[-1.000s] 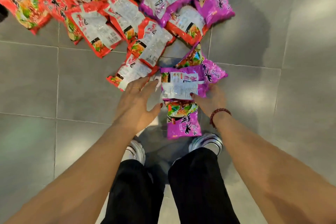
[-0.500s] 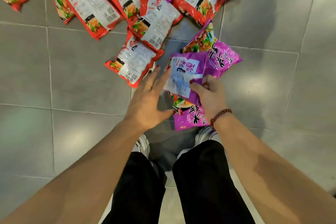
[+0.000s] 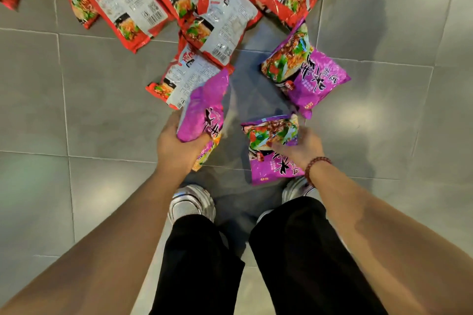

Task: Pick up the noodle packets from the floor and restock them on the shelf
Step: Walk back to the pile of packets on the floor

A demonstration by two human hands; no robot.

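Up and left of the left hand's grip, a heap of red packets [image 3: 143,2] lies overlapped on the grey tiled floor [image 3: 76,110], glossy film with white printed backs and barcodes; the nearest red packet [image 3: 184,77] lies just beyond the fingers. The left hand [image 3: 179,146] clasps a crinkled purple packet [image 3: 204,107] by its lower end, the packet standing tilted upward from the palm. The right hand [image 3: 299,147], a dark bead bracelet [image 3: 316,165] on its wrist, has fingers curled onto a second purple packet [image 3: 271,151], face up; whether it is off the floor I cannot tell. Beyond that grip, a third purple packet [image 3: 307,77] lies flat on the tiles.
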